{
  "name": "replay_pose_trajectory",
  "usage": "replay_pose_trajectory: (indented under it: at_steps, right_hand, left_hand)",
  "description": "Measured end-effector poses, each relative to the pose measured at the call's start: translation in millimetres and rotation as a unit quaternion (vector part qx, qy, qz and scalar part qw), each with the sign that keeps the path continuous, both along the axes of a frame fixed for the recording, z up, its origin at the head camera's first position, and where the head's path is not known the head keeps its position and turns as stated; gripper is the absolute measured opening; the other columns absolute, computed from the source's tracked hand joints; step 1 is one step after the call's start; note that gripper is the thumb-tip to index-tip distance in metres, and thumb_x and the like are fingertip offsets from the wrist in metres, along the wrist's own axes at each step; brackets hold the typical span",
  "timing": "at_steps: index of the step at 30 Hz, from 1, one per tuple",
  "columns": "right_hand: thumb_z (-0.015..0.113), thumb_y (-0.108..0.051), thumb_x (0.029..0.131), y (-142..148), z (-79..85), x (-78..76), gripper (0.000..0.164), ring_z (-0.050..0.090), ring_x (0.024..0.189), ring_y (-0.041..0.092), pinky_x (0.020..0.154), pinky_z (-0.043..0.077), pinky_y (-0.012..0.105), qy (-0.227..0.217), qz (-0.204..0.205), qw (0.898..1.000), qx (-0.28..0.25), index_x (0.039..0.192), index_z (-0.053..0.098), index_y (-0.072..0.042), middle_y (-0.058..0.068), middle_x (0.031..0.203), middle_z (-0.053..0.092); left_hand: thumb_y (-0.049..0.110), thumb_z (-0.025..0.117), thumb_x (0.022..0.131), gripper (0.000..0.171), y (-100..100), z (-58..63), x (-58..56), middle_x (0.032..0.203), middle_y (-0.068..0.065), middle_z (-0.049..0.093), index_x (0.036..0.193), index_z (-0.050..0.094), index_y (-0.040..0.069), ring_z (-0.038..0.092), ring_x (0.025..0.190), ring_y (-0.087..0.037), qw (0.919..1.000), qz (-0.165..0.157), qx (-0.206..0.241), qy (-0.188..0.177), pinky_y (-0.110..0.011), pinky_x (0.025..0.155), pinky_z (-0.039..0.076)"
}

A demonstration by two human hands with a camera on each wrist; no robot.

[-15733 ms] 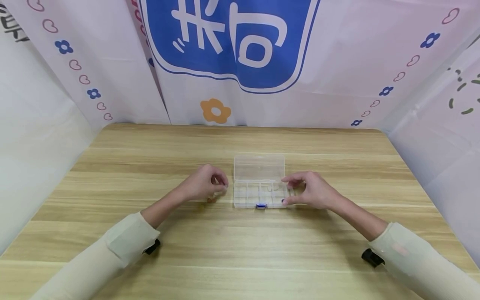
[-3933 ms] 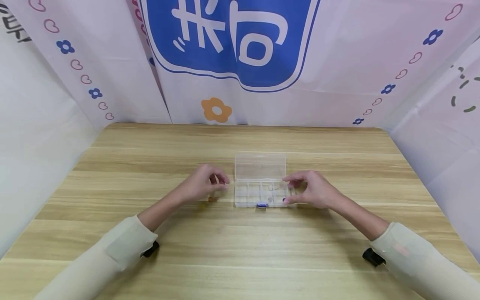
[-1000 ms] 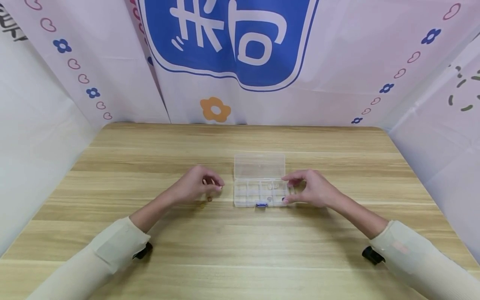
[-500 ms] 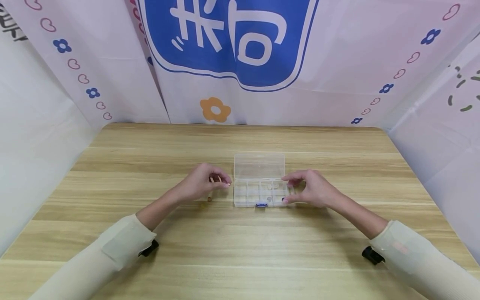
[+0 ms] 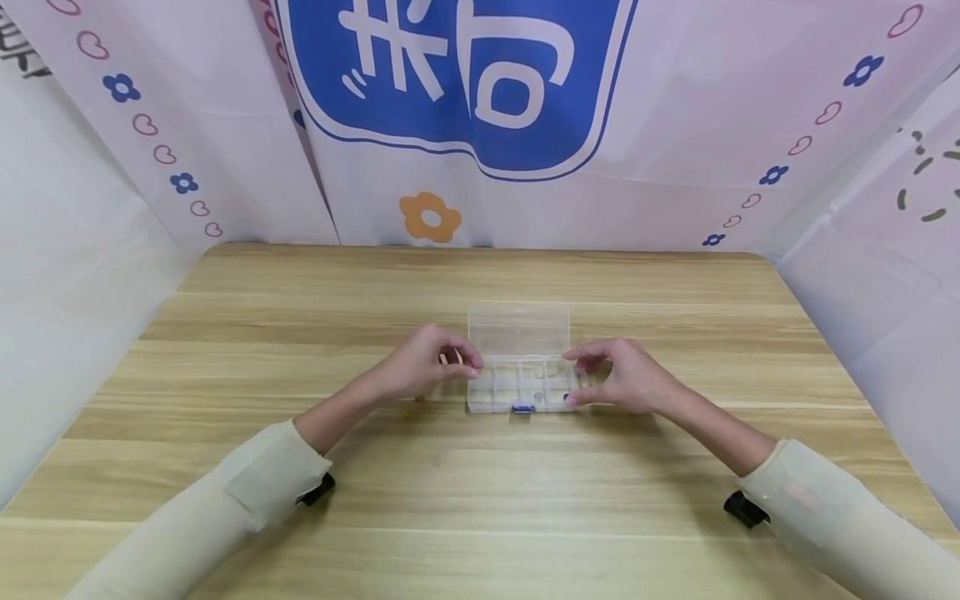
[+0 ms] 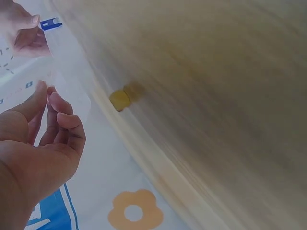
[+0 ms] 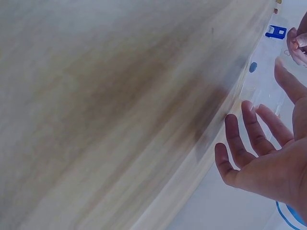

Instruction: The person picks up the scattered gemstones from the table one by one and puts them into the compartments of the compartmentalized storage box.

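A clear plastic compartment box lies on the table with its lid laid back. My left hand is at the box's back left compartment, thumb and forefinger pinched together. In the right wrist view a tiny orange-red piece shows at those fingertips; its kind is too small to tell. My right hand grips the box's right end, thumb at the front corner and forefinger at the back. Inside the right-hand compartments are a dark blue piece and several small clear pieces.
Left of the box, below my left hand, lie a small orange-brown piece and a yellow piece. A blue latch sits on the box's front side. Behind the wooden table hangs a printed white cloth.
My left hand has moved right, from beside the box to over its left edge, still pinching the tiny piece. A clear piece in a front compartment was absent in the oldest frame. My right hand stays put.
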State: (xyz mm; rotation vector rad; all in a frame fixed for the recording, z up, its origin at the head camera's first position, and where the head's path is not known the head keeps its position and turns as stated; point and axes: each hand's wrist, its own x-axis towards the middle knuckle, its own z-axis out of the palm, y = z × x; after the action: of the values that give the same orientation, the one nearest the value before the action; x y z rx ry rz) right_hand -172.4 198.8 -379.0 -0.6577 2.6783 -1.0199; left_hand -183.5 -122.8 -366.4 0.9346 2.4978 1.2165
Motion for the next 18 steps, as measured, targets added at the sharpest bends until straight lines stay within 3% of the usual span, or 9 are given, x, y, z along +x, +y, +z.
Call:
replay_pose_trajectory:
  at_steps: [12,18]
  right_hand:
    - [0.095,-0.024,0.075,0.8,-0.7,-0.5,0.064,0.064,0.097,0.025,0.089,0.054,0.046,0.0,0.002,1.0,-0.007,0.127,0.07,0.004,0.008,0.103,0.072]
    - [0.095,-0.023,0.075,0.8,-1.2,-1.1,0.063,0.063,0.095,0.024,0.088,0.054,0.044,0.002,0.001,1.0,-0.011,0.126,0.07,0.005,0.007,0.101,0.072]
  left_hand:
    - [0.006,0.077,0.093,0.004,21.9,0.3,-1.1,0.092,-0.003,0.077,0.094,0.078,0.002,0.063,0.075,-0.01,0.9995,-0.015,-0.023,-0.016,-0.025,0.065,0.052]
    - [0.005,0.078,0.092,0.005,31.9,1.1,-1.7,0.089,-0.004,0.077,0.093,0.079,0.0,0.064,0.075,-0.009,0.9989,-0.024,-0.031,-0.024,-0.023,0.069,0.053]
